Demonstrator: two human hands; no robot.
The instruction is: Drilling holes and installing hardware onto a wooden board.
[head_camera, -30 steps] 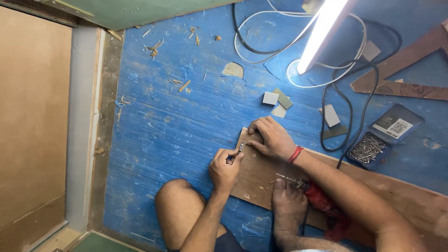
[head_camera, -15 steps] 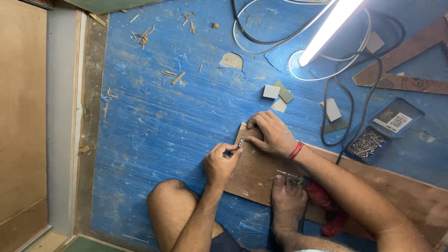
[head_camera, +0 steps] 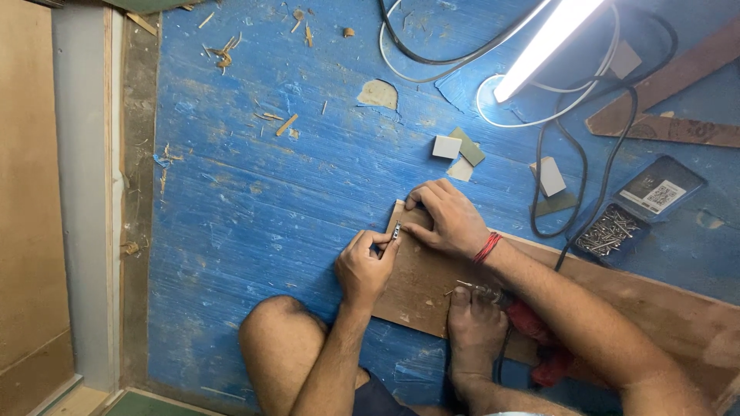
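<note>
1. While it rests on the blue floor, the left hand pinches a small metal hinge at the brown board's edge.
2. Just beside, the right hand lies pressed flat on the board, fingers steadying the hinge.
3. Further right, a tray of screws.

A board lies on the floor near its bottom edge, with a box of screws to its right and a lamp by the top edge.

Pinching a small metal fitting in left hand — right hand pressing wooden board — on blue floor.
</note>
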